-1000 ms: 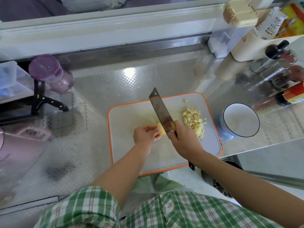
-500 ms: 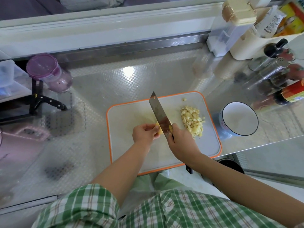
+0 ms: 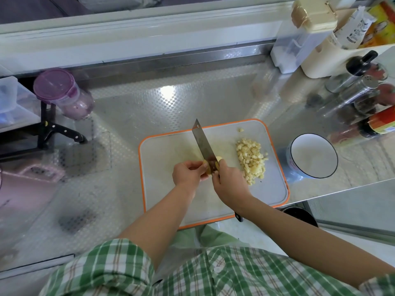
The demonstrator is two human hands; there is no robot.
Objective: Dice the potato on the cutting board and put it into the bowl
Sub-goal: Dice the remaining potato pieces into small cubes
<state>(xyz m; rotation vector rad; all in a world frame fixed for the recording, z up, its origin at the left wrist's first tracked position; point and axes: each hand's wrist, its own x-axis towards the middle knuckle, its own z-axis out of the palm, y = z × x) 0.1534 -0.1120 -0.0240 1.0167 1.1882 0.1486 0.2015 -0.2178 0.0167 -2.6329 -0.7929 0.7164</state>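
- Here, the left hand (image 3: 188,173) pinches the uncut potato piece (image 3: 205,163) near the middle of the cutting board (image 3: 162,150).
- The knife (image 3: 203,144) meets that piece edge-down, tip pointing away.
- The right hand (image 3: 229,184) grasps the knife handle, fingers curled round it.
- The diced potato (image 3: 252,160) lies heaped on the board's right half; dicing appears mostly done.
- The bowl (image 3: 313,155), just beside the board, holds nothing; the transfer is not yet begun.

Bright, even light; white glare spot on the steel worktop (image 3: 136,116); wide-angle bending at edges; soft blur lower left.
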